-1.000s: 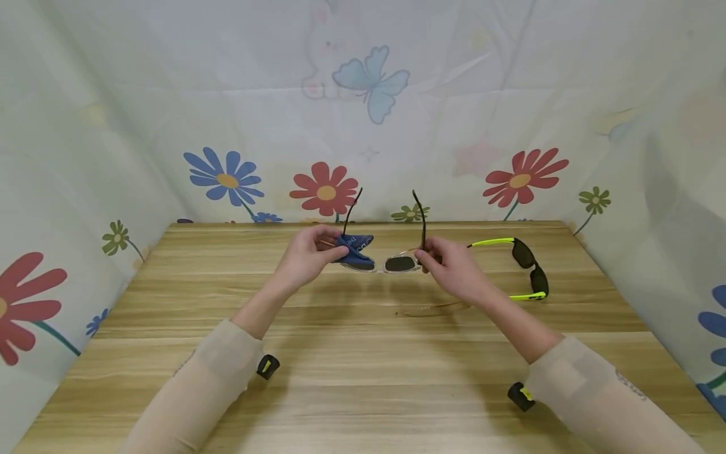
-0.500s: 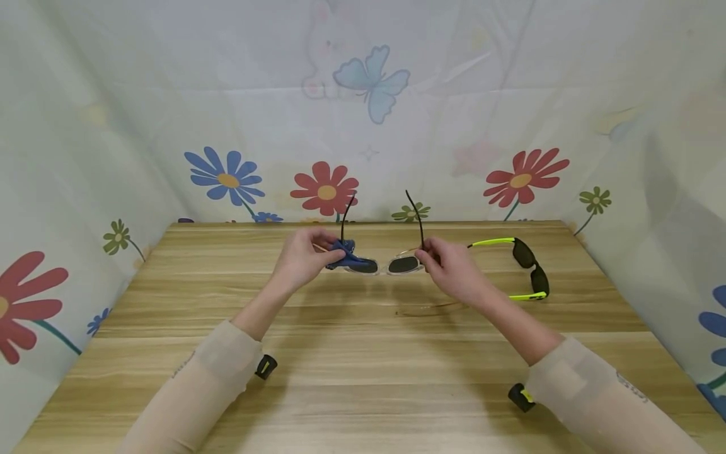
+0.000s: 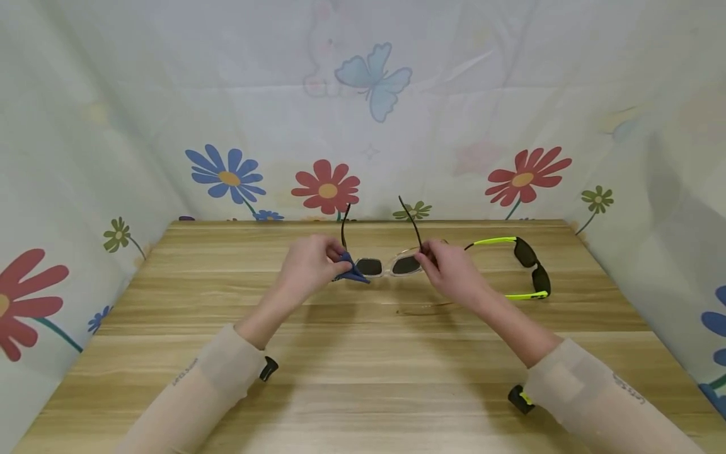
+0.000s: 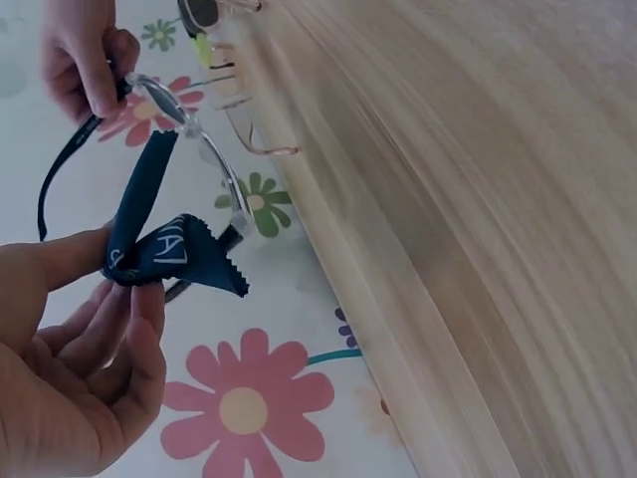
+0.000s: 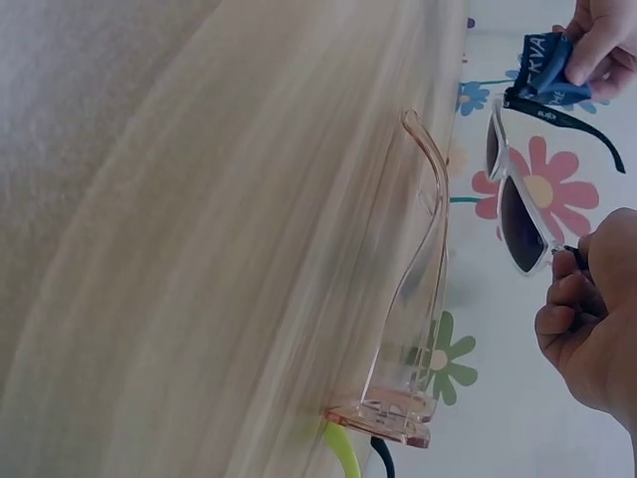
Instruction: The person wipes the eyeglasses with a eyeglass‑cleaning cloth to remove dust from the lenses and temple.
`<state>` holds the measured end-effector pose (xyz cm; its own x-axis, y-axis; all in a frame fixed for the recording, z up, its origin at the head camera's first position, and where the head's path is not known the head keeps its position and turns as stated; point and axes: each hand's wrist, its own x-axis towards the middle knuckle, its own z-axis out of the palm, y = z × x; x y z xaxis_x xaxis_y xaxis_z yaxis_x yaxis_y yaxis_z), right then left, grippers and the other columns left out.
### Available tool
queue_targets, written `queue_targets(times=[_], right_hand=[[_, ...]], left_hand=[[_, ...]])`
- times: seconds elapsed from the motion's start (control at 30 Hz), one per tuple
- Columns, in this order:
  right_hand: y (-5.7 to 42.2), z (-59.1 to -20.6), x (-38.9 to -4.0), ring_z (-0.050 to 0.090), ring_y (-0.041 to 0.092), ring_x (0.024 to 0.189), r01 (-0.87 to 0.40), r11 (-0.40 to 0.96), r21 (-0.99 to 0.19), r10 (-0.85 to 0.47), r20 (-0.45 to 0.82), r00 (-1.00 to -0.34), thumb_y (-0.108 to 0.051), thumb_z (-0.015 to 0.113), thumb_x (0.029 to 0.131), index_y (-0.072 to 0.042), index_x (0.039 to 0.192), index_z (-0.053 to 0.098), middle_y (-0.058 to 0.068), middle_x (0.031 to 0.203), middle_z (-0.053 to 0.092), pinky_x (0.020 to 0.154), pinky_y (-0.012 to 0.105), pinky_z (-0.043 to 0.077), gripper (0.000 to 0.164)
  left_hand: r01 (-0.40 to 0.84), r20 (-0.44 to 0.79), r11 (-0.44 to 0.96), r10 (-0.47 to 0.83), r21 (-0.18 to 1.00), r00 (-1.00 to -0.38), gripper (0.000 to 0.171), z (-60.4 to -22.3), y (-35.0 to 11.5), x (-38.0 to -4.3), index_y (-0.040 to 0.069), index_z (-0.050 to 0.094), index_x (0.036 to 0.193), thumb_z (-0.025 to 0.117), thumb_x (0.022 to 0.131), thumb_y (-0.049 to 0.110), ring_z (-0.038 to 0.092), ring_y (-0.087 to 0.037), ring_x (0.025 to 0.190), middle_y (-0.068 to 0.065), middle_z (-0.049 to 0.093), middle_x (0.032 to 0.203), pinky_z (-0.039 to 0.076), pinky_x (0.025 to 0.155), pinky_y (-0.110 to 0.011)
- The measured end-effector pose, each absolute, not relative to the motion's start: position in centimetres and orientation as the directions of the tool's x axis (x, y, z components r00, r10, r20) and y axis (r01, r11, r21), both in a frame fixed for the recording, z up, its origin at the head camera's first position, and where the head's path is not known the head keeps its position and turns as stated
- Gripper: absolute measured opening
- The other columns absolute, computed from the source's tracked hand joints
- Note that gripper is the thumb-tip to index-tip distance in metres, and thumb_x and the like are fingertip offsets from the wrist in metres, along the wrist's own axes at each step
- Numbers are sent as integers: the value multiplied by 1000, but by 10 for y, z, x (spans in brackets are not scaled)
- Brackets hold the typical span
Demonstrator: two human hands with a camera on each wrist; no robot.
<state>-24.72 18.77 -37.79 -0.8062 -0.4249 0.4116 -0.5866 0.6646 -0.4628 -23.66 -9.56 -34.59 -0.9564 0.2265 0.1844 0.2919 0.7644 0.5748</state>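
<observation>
Clear-framed sunglasses (image 3: 406, 265) with dark lenses and black temples are held above the table, temples pointing up and away. My right hand (image 3: 456, 268) pinches them at the right hinge, where lens and temple meet. A blue cloth (image 4: 164, 249) with white lettering and zigzag edges is pinched between thumb and fingers of my left hand (image 3: 306, 265). In the head view the cloth hangs at the outer edge of the left lens (image 3: 370, 267). From the left wrist view, the cloth overlaps the frame's near end; whether the left fingers touch the glasses is hidden.
Black sunglasses with neon-yellow temples (image 3: 526, 252) lie unfolded on the wooden table (image 3: 363, 359), right of my right hand. Glasses with a clear, pinkish frame (image 5: 383, 418) rest beside them, partly behind that hand. A flower-printed curtain (image 3: 244, 113) stands behind the table.
The cloth has come off the left lens to its outer side, leaving that lens uncovered. My left hand has lowered slightly, and the sunglasses have tilted a little with their temple tips shifting left.
</observation>
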Motion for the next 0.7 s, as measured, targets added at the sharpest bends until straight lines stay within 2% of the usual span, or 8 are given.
queue_targets(times=[0.17,0.33,0.5,0.7], right_hand=[[182,-381,-244,45,13,58,-609,661,-439,-451,417,-789,-7,65,101,-1,93,61,2,71,55,54,31,41,11],[177,-381,-239,45,12,58,-633,663,-399,-477,427,-769,-7,65,101,-4,90,59,-1,70,52,55,31,41,13],[172,-378,-234,46,10,58,-630,673,-388,-510,373,-775,-11,64,102,-6,90,59,-3,70,52,54,31,42,14],[170,-376,-231,46,11,60,-642,664,-383,-531,363,-766,-11,64,103,-5,92,59,-4,70,52,55,31,42,13]], left_hand=[[356,201,753,293,554,-935,20,-351,-88,-235,9,68,95,85,87,16,66,-11,72,1,71,82,53,64,-27],[428,235,743,358,515,-904,15,-356,-82,-234,9,71,94,84,88,13,66,-11,73,2,71,82,53,66,-28],[490,263,741,413,459,-872,7,-358,-77,-234,8,75,93,81,90,8,68,-14,77,0,73,84,54,70,-32],[500,189,769,465,399,-865,2,-358,-73,-236,7,77,92,78,92,5,67,-17,81,0,72,84,55,77,-36]])
